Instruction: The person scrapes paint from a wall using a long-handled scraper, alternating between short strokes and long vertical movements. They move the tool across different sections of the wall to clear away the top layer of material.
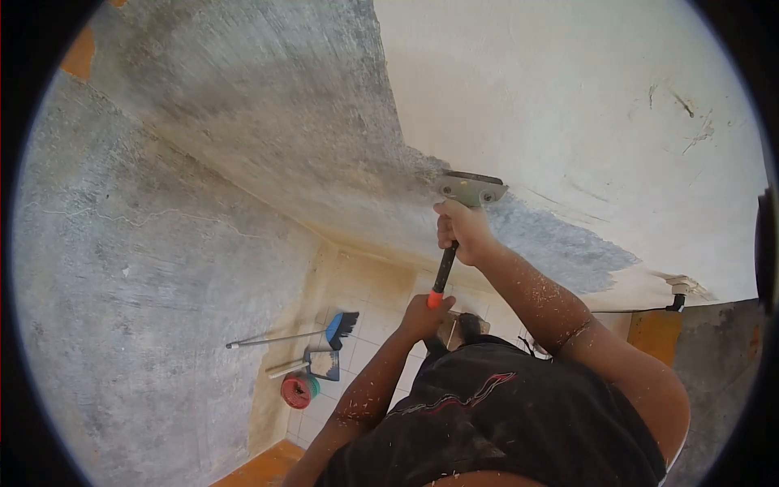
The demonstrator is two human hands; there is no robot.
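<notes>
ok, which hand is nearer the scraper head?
Right. The right hand grips just below the scraper head; the left hand is farther down, at the orange handle end.

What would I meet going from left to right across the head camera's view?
Red container → broom head → left hand → right hand → black plug. The scraper overlaps both hands' span, so I leave it out.

Wide-headed scraper [467,192], black handle, orange end, slanted at wall [527,105].
</notes>
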